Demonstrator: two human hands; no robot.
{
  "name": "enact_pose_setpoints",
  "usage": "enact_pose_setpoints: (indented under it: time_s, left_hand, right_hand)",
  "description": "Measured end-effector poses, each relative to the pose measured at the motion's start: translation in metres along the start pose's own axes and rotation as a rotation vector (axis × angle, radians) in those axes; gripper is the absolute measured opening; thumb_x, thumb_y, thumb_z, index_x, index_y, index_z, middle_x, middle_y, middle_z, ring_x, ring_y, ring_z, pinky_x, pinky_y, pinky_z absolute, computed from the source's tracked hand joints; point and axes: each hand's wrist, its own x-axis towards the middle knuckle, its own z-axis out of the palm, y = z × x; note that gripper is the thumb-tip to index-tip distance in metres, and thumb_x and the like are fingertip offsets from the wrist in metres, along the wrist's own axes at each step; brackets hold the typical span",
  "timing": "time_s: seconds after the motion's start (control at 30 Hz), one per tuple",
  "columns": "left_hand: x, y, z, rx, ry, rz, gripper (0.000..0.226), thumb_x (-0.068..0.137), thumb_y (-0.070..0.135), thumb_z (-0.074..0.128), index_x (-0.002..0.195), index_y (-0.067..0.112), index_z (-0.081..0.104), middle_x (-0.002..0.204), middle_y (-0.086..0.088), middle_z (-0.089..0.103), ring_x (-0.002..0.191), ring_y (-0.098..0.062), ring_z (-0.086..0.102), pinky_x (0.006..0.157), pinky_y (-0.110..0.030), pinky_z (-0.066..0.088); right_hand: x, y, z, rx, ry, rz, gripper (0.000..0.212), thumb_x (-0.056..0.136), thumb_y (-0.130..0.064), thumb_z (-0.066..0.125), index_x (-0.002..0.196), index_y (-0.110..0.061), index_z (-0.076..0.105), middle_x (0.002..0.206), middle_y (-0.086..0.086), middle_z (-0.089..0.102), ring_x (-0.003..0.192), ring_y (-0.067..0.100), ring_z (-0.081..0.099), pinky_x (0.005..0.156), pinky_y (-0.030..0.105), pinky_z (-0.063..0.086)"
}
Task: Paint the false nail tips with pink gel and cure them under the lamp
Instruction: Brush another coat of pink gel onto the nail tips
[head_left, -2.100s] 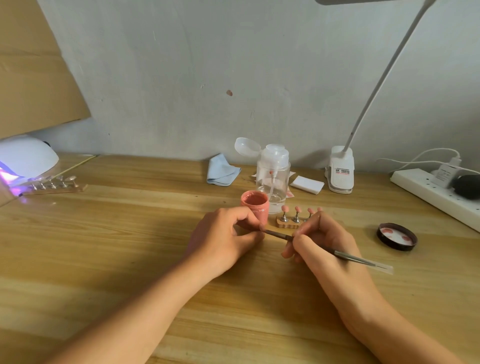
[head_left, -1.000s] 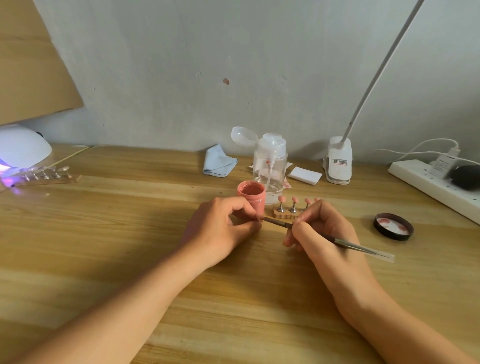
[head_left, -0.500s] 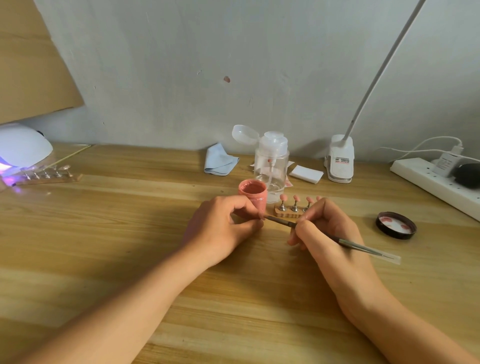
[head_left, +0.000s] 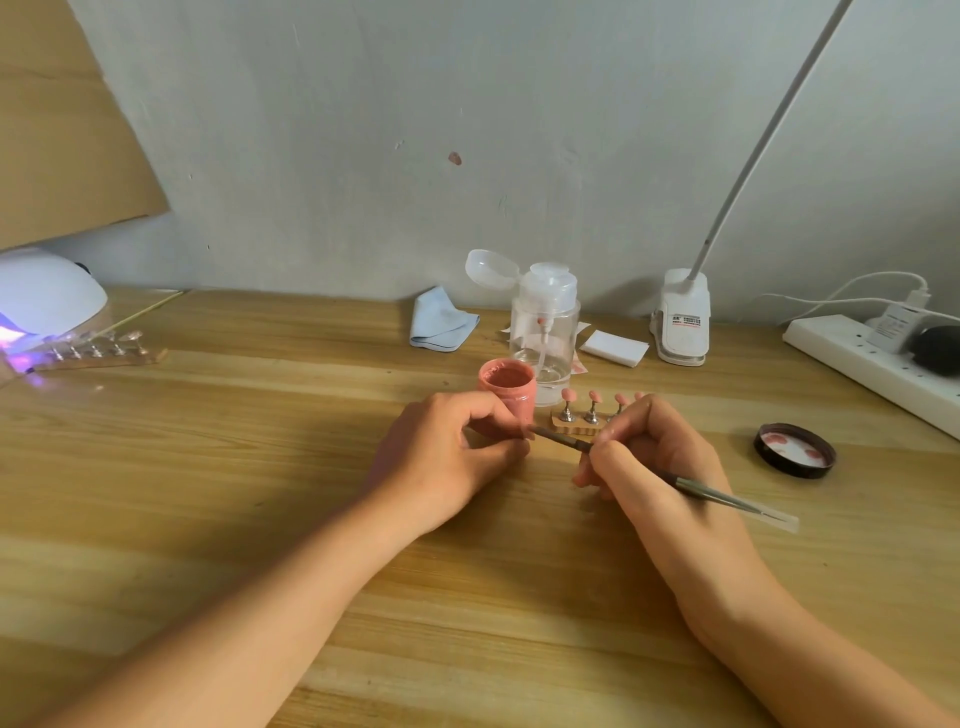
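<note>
Painting in hand: left grip (head_left: 441, 457) pinches what I take for a tip, hidden by its fingers, beside the gel pot (head_left: 508, 387). Right grip (head_left: 654, 467) clasps the brush (head_left: 558, 438), bristles at that pinch. Pink tips (head_left: 594, 398) stand on the holder (head_left: 574, 430). Next: steady strokes, then the lamp (head_left: 47, 301), far left.

Brush (head_left: 727, 500) tip: poss. nudged up, slightly.

Left grip (head_left: 447, 452) curled, pinching, right grip (head_left: 660, 467) pinching, fingertips close
</note>
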Motion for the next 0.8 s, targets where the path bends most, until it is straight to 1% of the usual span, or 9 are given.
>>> enact_pose_setpoints:
  time_s: [0.07,0.13,0.27,0.37,0.43,0.5,0.63,0.73,0.8]
  left_hand:
    - [0.0004,-0.0002,0.0003,0.007,-0.001,-0.006,0.008,0.077,0.035,0.08,0.077,0.036,0.072,0.061,0.025,0.06,0.041,0.002,0.042,0.044,-0.015,0.022]
    - [0.0006,-0.0005,0.0005,0.006,-0.001,-0.004,0.008,0.077,0.034,0.08,0.077,0.035,0.072,0.058,0.026,0.058,0.04,0.001,0.041,0.042,-0.015,0.023]
    - [0.0,-0.0005,0.0002,0.0,-0.004,0.001,0.007,0.078,0.034,0.08,0.078,0.034,0.073,0.054,0.026,0.056,0.039,0.0,0.039,0.041,-0.015,0.023]
    - [-0.0006,-0.0013,0.0,-0.005,-0.006,0.006,0.007,0.078,0.034,0.08,0.079,0.034,0.073,0.056,0.023,0.058,0.04,-0.002,0.038,0.043,-0.017,0.022]
    - [-0.0002,-0.0018,0.0,-0.009,-0.005,0.012,0.007,0.078,0.034,0.081,0.078,0.035,0.073,0.058,0.022,0.06,0.039,-0.002,0.037,0.043,-0.017,0.022]
    - [0.0002,-0.0021,0.0002,-0.009,-0.005,0.019,0.008,0.077,0.033,0.081,0.078,0.036,0.073,0.066,0.023,0.064,0.04,-0.001,0.038,0.043,-0.016,0.022]
    - [0.0005,-0.0037,0.0013,-0.012,-0.007,0.018,0.009,0.077,0.034,0.081,0.078,0.038,0.073,0.07,0.023,0.067,0.04,0.0,0.038,0.045,-0.018,0.024]
    - [0.0004,-0.0032,0.001,-0.012,-0.009,0.028,0.01,0.078,0.034,0.08,0.079,0.04,0.073,0.066,0.027,0.064,0.04,0.003,0.04,0.044,-0.013,0.023]
    - [-0.0001,-0.0029,0.0005,-0.038,-0.018,0.038,0.01,0.079,0.032,0.079,0.08,0.04,0.073,0.075,0.025,0.069,0.041,0.001,0.039,0.047,-0.018,0.026]
  right_hand:
    - [0.0,0.0007,0.0006,-0.001,-0.002,0.002,0.004,0.083,0.002,0.057,0.084,0.003,0.053,0.071,0.015,0.068,0.068,0.018,0.06,0.067,0.034,0.045]
    - [-0.0003,0.0003,0.001,0.003,0.003,-0.001,0.005,0.082,0.0,0.056,0.084,0.003,0.053,0.071,0.013,0.068,0.068,0.02,0.059,0.068,0.037,0.045]
    - [-0.0003,-0.0007,0.0016,-0.009,0.011,-0.005,0.004,0.083,0.0,0.056,0.085,0.003,0.054,0.071,0.011,0.069,0.068,0.017,0.059,0.069,0.037,0.045]
    - [-0.0001,-0.0005,0.0016,-0.02,0.017,-0.005,0.003,0.083,0.0,0.056,0.085,0.002,0.054,0.072,0.01,0.07,0.067,0.014,0.059,0.07,0.039,0.046]
    - [-0.0006,-0.0003,0.0011,-0.024,0.025,-0.005,0.003,0.084,-0.001,0.056,0.083,0.0,0.054,0.072,0.01,0.07,0.067,0.015,0.059,0.071,0.04,0.046]
    - [-0.0004,0.0006,0.0002,-0.013,0.04,-0.013,0.003,0.084,0.0,0.056,0.081,-0.001,0.054,0.071,0.011,0.069,0.066,0.015,0.057,0.069,0.037,0.045]
    - [-0.0003,0.0021,-0.0002,0.013,0.042,-0.029,0.004,0.083,0.001,0.056,0.081,0.001,0.053,0.069,0.013,0.067,0.061,0.014,0.054,0.061,0.029,0.044]
    - [-0.0009,0.0025,-0.0008,0.03,0.042,-0.039,0.006,0.083,-0.003,0.056,0.081,0.0,0.052,0.068,0.013,0.067,0.06,0.014,0.055,0.057,0.023,0.043]
    - [-0.0019,0.0021,-0.0013,0.035,0.054,-0.055,0.012,0.083,-0.01,0.061,0.08,-0.003,0.052,0.07,0.014,0.067,0.061,0.013,0.055,0.058,0.023,0.043]
